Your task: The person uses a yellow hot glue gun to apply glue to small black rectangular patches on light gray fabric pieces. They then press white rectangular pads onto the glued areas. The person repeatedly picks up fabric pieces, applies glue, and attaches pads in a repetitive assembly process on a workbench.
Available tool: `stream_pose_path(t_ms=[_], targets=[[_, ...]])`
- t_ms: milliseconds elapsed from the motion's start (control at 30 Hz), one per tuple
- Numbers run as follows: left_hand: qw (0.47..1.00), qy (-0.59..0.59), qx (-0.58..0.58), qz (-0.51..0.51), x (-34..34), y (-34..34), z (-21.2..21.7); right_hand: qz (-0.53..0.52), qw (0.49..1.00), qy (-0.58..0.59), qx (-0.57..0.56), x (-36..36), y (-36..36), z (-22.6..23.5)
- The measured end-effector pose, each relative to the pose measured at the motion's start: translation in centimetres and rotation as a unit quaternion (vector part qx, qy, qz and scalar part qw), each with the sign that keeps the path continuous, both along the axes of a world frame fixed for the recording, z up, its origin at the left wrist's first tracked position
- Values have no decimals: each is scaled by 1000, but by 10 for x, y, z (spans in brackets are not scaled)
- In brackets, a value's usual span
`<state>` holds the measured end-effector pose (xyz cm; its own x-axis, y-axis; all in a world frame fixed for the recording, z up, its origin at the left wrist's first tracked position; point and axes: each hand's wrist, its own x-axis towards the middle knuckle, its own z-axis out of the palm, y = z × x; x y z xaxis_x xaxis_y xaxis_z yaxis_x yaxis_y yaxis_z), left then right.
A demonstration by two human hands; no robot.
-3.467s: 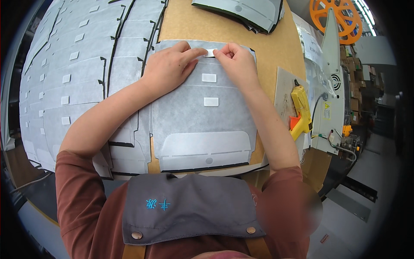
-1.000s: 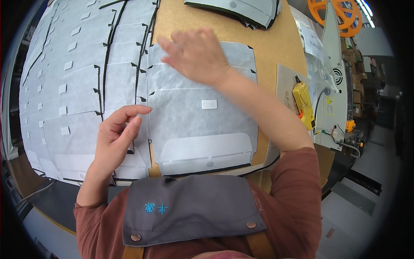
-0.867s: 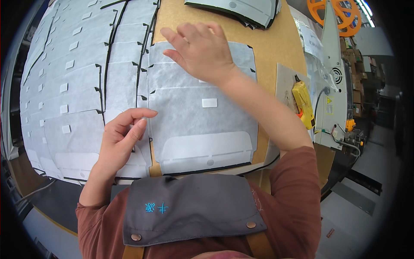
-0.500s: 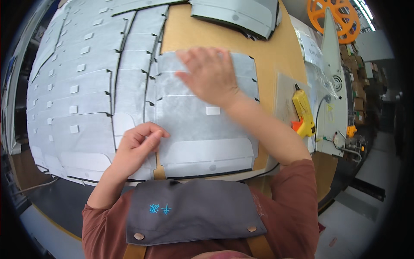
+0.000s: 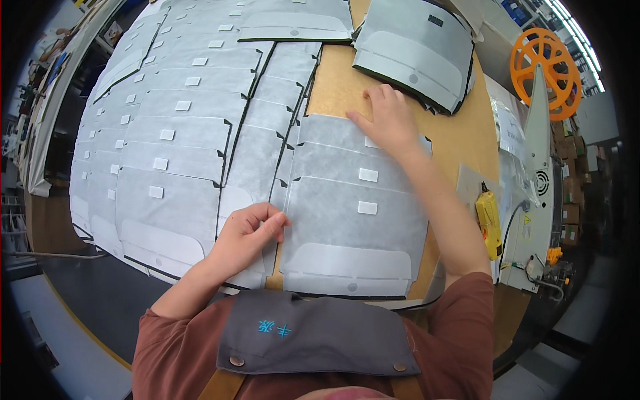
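Observation:
Grey sheet pieces [image 5: 353, 230] with black edges lie overlapped in front of me, each with a small white rectangular pad [image 5: 367, 208]. My right hand [image 5: 389, 123] is over the far end of this row, thumb and fingers apart, partly covering the farthest visible pad. At the row's near left edge is my left hand [image 5: 250, 237], fingers curled and thumb against the index finger. Whatever it may hold is hidden. More overlapped grey pieces with white pads [image 5: 161, 163] spread to the left.
A stack of grey pieces [image 5: 413, 50] sits at the far right on the brown board [image 5: 333, 87]. A yellow glue gun [image 5: 489, 225] lies at the right edge, near a pale machine [image 5: 533, 230] with an orange reel [image 5: 545, 73]. Clear plastic bags [image 5: 513, 143] are beside the machine.
My right hand has moved away from me to the row's far edge, uncovering white pads. My left hand stays curled at the left edge. The whole view has shifted.

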<state>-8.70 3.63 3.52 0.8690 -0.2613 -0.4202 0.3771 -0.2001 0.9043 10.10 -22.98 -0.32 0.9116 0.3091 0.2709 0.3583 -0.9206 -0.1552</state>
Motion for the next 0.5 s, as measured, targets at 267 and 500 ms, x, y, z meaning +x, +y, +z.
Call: stream_pose_path(t_ms=[267, 500], targets=[[992, -104, 40, 56, 11, -2, -12, 54, 984, 166, 42, -8, -15, 19], [985, -127, 81, 82, 8, 3, -17, 14, 957, 288, 18, -18, 6, 44]])
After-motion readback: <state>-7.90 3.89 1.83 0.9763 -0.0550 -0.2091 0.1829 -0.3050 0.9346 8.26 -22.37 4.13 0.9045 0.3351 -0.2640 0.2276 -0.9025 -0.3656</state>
